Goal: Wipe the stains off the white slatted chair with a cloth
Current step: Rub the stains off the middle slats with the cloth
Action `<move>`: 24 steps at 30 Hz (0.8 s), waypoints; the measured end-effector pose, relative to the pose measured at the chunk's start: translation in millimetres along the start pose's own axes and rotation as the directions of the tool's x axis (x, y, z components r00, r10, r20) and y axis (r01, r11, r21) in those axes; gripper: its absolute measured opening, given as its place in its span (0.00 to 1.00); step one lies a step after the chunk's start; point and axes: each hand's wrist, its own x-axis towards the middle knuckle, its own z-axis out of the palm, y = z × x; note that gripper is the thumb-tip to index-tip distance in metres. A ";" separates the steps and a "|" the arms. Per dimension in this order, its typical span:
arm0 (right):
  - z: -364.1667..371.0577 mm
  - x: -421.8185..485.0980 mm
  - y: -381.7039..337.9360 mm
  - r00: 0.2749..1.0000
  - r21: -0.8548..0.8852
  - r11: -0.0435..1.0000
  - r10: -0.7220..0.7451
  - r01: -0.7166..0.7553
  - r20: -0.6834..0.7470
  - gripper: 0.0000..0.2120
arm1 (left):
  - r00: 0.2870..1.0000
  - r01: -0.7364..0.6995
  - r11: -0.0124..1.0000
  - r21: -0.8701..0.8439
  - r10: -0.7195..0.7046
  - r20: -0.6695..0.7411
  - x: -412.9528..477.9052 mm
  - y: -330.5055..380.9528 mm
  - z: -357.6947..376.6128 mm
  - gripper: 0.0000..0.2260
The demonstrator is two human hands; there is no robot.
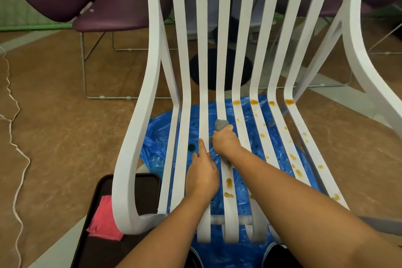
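- The white slatted chair (152, 72) stands at centre, its seat slats running from near to far and curving up into the backrest.
- Orange-brown stains (228, 183) mark the centre slat at the near end. More spots are scattered over the right-hand slats up to the bend of the backrest.
- The grey cloth (220, 124) lies bunched on the centre slat, about midway along the seat.
- The right hand (226, 140) grips the cloth with its fingers curled tightly round it. A wad of cloth protrudes at the far side of the fist.
- The left hand (202, 174) rests flat on the slats just left of the right hand. Its fingers (201, 146) are straight and hold nothing.
- A blue plastic sheet (156, 132) lies on the floor (54, 93) under the seat.
- A black tray (148, 183) sits at near left, partly behind the chair's armrest, with a pink cloth (104, 217) on it.
- A white cord (13, 102) trails along the left edge.
- Purple chairs (121, 6) stand at the far side.
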 end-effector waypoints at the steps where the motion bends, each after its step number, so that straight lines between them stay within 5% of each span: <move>1: 0.4 0.4 -0.7 1.000 0.006 1.000 -0.002 0.002 -0.004 0.22 | 1.000 0.005 1.000 0.004 -0.005 0.000 0.3 -0.9 0.4 0.28; 9: -8.8 23.2 -20.4 0.989 0.277 0.960 -0.001 0.042 -0.146 0.21 | 0.999 0.000 1.000 0.005 0.000 -0.034 5.6 -1.5 7.2 0.25; 12: -8.6 24.2 -25.2 0.984 -0.225 0.963 -0.169 0.151 -0.063 0.14 | 1.000 -0.011 1.000 0.001 0.011 -0.017 4.4 0.6 5.5 0.26; 15: -15.2 15.2 -28.6 0.993 0.112 0.988 -0.104 0.109 -0.051 0.17 | 1.000 -0.010 1.000 0.003 0.010 -0.018 1.8 0.0 3.2 0.27; 24: -1.1 -17.2 7.6 0.999 -0.046 0.998 -0.044 0.045 0.030 0.20 | 1.000 -0.019 0.997 0.073 0.018 0.019 -0.1 -3.7 -0.3 0.35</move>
